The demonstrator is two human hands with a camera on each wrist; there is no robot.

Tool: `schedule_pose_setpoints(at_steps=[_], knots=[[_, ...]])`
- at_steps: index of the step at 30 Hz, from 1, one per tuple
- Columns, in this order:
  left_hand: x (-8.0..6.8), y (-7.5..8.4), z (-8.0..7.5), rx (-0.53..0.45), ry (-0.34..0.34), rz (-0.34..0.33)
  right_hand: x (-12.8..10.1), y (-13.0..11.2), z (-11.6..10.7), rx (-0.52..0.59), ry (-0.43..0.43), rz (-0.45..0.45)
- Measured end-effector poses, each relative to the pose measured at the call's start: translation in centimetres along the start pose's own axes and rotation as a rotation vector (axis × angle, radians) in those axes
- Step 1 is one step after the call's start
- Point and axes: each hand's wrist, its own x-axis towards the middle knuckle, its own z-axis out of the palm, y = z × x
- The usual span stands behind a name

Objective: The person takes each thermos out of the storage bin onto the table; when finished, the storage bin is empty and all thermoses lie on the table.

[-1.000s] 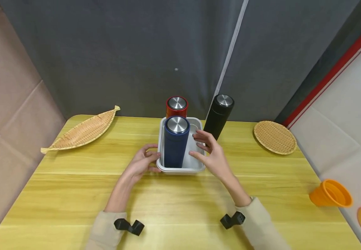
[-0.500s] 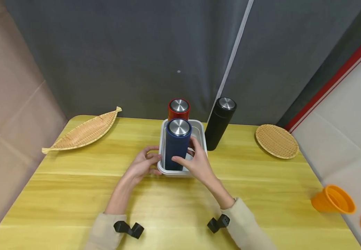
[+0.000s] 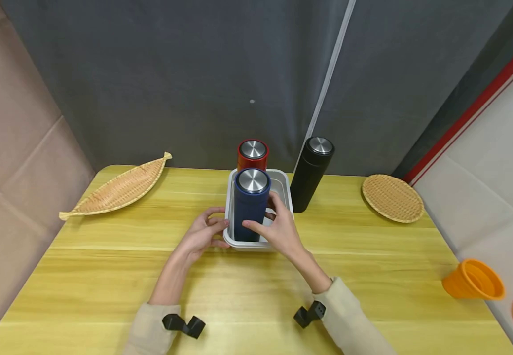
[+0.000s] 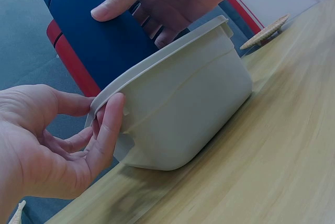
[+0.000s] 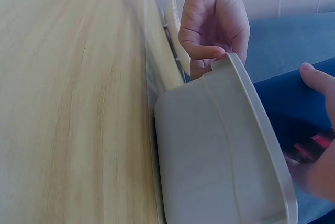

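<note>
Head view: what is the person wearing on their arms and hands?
Both hands, left hand and right hand, are bare: no gloves or rings show. Loose beige sleeves end at the wrists. A small black clip-like mount sits at each cuff.

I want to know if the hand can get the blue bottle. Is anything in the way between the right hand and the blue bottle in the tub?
Nothing is in the way. The right hand reaches over the rim of the white tub and its fingers already wrap around the blue bottle. The left hand holds the tub's rim.
</note>
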Motion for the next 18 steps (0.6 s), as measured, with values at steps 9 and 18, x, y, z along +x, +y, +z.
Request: schedule_pose_setpoints(at_steps=[9,18], knots=[[-0.01,0.17,-0.05,0.024,0.009,0.003,0.15,-0.13,-0.04,0.011,0.027,-0.018],[-0.16,0.08,0.06,0.018,0.010,0.001,0.27,-0.88,-0.62,-0.015,0.056,-0.033]])
